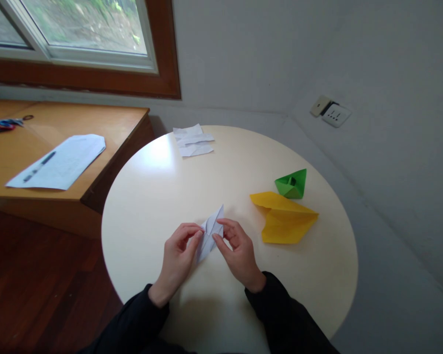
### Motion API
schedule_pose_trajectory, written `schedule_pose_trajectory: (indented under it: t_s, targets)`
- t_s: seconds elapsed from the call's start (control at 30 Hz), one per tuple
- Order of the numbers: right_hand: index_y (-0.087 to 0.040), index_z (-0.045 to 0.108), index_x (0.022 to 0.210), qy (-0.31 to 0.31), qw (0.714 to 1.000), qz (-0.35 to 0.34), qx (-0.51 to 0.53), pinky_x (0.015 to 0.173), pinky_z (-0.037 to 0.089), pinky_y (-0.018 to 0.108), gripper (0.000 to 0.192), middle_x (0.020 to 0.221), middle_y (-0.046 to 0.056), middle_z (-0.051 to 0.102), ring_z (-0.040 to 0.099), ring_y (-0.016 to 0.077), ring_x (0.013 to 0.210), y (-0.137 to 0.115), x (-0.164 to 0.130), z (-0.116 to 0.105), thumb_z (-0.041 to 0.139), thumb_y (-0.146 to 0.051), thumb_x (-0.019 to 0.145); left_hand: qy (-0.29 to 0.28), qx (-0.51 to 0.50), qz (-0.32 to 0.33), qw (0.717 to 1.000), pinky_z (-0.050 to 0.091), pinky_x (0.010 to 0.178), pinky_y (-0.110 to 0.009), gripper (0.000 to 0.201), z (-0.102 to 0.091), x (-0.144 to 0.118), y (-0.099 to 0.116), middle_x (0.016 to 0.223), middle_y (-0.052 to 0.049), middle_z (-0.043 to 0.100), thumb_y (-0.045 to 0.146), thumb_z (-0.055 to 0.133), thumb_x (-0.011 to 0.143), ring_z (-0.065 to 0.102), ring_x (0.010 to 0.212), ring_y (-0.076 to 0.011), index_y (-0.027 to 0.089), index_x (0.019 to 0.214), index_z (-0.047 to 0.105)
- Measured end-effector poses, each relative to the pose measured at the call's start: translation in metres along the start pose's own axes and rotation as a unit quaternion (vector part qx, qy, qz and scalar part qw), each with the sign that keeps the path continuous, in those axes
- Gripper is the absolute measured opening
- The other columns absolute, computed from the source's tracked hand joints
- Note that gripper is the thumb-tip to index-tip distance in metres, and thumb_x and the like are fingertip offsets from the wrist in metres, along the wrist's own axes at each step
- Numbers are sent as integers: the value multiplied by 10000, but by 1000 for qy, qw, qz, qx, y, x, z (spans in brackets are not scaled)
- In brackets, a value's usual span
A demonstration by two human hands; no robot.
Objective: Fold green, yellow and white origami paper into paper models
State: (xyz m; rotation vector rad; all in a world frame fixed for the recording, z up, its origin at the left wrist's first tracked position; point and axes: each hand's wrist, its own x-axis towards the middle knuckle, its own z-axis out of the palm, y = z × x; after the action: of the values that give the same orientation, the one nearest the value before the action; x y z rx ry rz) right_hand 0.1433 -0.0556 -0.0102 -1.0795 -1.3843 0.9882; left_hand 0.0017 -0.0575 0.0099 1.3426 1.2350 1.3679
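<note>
A small folded white paper [208, 240], pointed at its top and bottom, is held between my two hands over the round table. My left hand [180, 250] pinches its left edge between thumb and fingers. On the other side, my right hand [239, 248] grips the right edge, thumb on the near face and fingers near the upper corner. Creases and overlapping flaps show on the paper's face. To the right lie a yellow paper plane [286, 219] and, just behind it, a green paper boat [292, 185].
The round cream table [140, 216] carries creased white paper pieces [194, 140] at its far edge. On a wooden desk [129, 132] at left lie a white sheet [65, 162] with a dark pen [40, 166], and scissors [10, 123]. A wall socket [335, 114] is at right.
</note>
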Motion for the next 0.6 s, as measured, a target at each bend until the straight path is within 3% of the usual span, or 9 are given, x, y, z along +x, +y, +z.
schedule_pose_trajectory:
  t_s: [0.13, 0.27, 0.6]
  targets:
    - [-249, 557, 1069, -4, 999, -21, -27, 706, 497, 256, 263, 841, 6, 604, 585, 124, 743, -1, 0, -1, 583, -229, 808, 2, -43, -77, 996, 471, 636, -239, 121, -1, 4, -1, 690, -23, 635, 271, 666, 705, 577, 680, -141, 153, 681, 649]
    - [-242, 554, 1071, -7, 999, -36, -40, 710, 505, 258, 261, 846, 13, 609, 591, 124, 740, -3, 0, -1, 579, -224, 811, -2, -97, -134, 986, 481, 662, -241, 166, -2, 6, -5, 720, -23, 675, 298, 712, 664, 603, 702, -146, 156, 738, 667]
    - [-230, 577, 1062, -9, 997, -54, -53, 711, 507, 254, 255, 861, 21, 620, 595, 127, 755, -2, -3, -3, 583, -230, 807, -113, -163, -204, 959, 470, 837, -347, 297, -3, 6, -2, 925, -93, 716, 360, 674, 714, 635, 890, -239, 135, 905, 714]
